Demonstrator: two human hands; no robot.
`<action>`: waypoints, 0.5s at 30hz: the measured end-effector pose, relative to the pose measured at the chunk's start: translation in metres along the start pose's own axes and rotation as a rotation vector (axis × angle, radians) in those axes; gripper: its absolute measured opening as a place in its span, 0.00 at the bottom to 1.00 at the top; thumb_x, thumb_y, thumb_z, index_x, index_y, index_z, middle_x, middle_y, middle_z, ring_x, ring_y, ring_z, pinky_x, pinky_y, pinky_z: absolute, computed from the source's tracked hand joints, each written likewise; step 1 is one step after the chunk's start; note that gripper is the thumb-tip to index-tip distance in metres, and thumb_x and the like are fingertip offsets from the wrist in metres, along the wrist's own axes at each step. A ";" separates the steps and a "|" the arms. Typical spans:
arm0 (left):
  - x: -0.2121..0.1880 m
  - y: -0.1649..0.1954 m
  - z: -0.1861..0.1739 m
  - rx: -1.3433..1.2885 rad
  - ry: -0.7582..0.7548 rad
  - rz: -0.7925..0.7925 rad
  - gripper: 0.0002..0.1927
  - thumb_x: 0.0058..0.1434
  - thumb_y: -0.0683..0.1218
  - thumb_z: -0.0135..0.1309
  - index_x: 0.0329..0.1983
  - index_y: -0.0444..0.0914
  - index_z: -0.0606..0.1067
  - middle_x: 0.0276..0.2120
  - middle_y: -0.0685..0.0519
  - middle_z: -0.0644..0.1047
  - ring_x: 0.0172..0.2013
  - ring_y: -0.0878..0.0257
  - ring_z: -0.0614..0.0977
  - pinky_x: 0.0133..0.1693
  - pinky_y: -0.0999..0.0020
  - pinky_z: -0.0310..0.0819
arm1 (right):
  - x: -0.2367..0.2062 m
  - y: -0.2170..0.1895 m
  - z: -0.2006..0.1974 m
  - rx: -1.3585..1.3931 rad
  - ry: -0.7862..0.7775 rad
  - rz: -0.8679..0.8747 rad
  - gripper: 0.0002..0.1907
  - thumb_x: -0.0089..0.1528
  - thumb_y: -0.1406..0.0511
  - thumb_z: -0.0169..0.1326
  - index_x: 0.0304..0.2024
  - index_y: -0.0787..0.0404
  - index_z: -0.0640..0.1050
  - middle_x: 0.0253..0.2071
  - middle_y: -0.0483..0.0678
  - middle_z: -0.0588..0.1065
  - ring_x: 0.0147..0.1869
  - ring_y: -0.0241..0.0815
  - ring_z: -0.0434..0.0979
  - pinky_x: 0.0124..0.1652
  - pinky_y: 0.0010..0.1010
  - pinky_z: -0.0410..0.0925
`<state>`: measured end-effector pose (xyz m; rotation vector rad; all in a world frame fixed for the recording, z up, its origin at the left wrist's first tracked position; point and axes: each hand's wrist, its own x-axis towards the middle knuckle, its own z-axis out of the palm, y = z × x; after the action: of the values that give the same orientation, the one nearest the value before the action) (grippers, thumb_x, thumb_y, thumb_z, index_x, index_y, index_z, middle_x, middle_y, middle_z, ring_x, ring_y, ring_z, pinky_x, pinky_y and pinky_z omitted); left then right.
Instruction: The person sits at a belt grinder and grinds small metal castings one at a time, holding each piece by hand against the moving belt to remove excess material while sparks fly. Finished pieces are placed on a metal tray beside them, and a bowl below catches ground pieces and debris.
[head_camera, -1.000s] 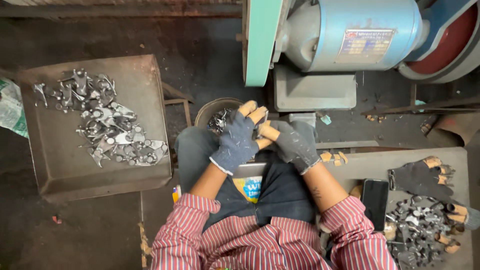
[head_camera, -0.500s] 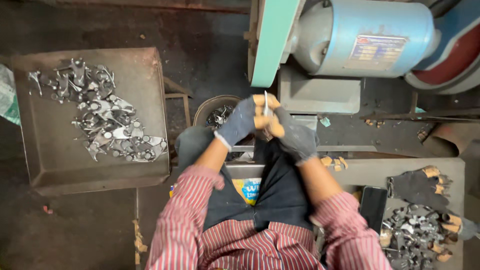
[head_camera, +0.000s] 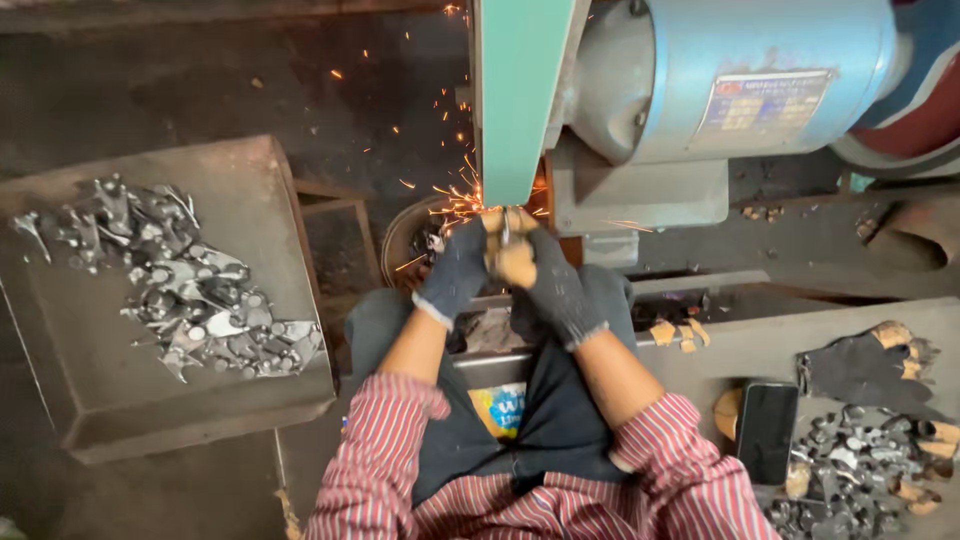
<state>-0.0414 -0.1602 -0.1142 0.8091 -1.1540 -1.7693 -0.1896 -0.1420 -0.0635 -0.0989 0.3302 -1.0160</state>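
Both my hands wear dark gloves with tan fingertips. My left hand (head_camera: 455, 268) and my right hand (head_camera: 548, 278) meet at a small metal piece (head_camera: 506, 224) and press it against the lower end of a green sanding belt (head_camera: 518, 95). Orange sparks (head_camera: 455, 195) fly off to the left of the contact point. Behind the belt sits the grinder's blue motor (head_camera: 740, 80). The piece itself is mostly hidden by my fingertips.
A grey tray (head_camera: 110, 400) on my left holds a heap of small metal parts (head_camera: 175, 285). At lower right lie more metal parts (head_camera: 860, 470), a dark phone (head_camera: 766, 432) and spare gloves (head_camera: 870, 365). A round tin (head_camera: 405, 235) sits under the belt.
My hands have gone forward and up from my lap to the belt with the metal piece. Sparks now fly, where there were none before.
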 end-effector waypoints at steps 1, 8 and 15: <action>0.005 -0.002 0.002 0.084 0.030 0.053 0.14 0.64 0.36 0.57 0.53 0.35 0.77 0.47 0.51 0.82 0.47 0.62 0.84 0.50 0.65 0.79 | 0.000 -0.001 0.012 -0.249 0.132 -0.073 0.08 0.74 0.65 0.51 0.49 0.66 0.74 0.35 0.45 0.74 0.35 0.38 0.74 0.37 0.30 0.69; -0.017 0.036 0.019 -0.149 -0.043 -0.168 0.32 0.55 0.35 0.64 0.63 0.34 0.68 0.50 0.52 0.78 0.46 0.61 0.82 0.49 0.66 0.79 | -0.034 -0.025 0.069 -0.911 0.339 -0.095 0.32 0.55 0.70 0.58 0.61 0.54 0.65 0.41 0.38 0.75 0.43 0.31 0.76 0.44 0.24 0.71; -0.048 0.090 0.049 0.189 -0.088 -0.041 0.34 0.65 0.44 0.60 0.72 0.38 0.62 0.56 0.51 0.75 0.54 0.63 0.76 0.54 0.65 0.73 | -0.060 -0.024 0.034 -0.846 0.292 0.016 0.16 0.69 0.61 0.52 0.49 0.69 0.79 0.39 0.46 0.81 0.40 0.38 0.79 0.41 0.25 0.70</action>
<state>-0.0352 -0.1171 -0.0097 0.8776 -1.3874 -1.7627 -0.2273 -0.1060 -0.0123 -0.7125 1.0138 -0.8172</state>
